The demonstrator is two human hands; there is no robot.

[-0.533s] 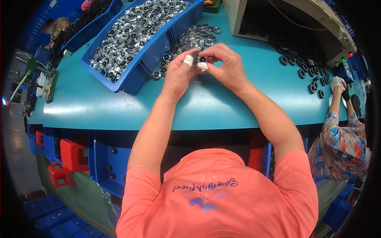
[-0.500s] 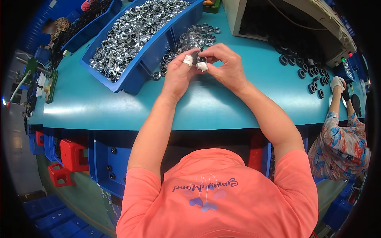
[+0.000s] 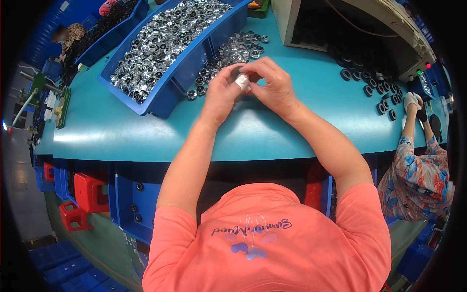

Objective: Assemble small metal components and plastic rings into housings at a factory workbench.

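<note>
My left hand [image 3: 221, 92] and my right hand [image 3: 273, 86] meet above the turquoise table, fingers bent and pinched together. Between them is a small dark round part [image 3: 236, 73], mostly covered by the fingers. It looks like a black ring, and both hands are closed on it. White tape [image 3: 242, 82] wraps a fingertip where the hands touch. Just beyond them, a loose heap of small clear-and-black wheels [image 3: 238, 48] lies on the table. More of these wheels [image 3: 151, 53] fill the long blue bin [image 3: 168, 90] at the left.
Black rings [image 3: 382, 87] lie scattered at the right, before a beige machine housing [image 3: 289, 24]. A co-worker's gloved hand [image 3: 412, 101] works at the far right. Red stools [image 3: 90, 192] stand lower left, by a blue tray [image 3: 126, 194] under the table.
My hands have drawn closer together, the right one shifting slightly left. The small wheel visible between the fingers earlier is now hidden by them.
</note>
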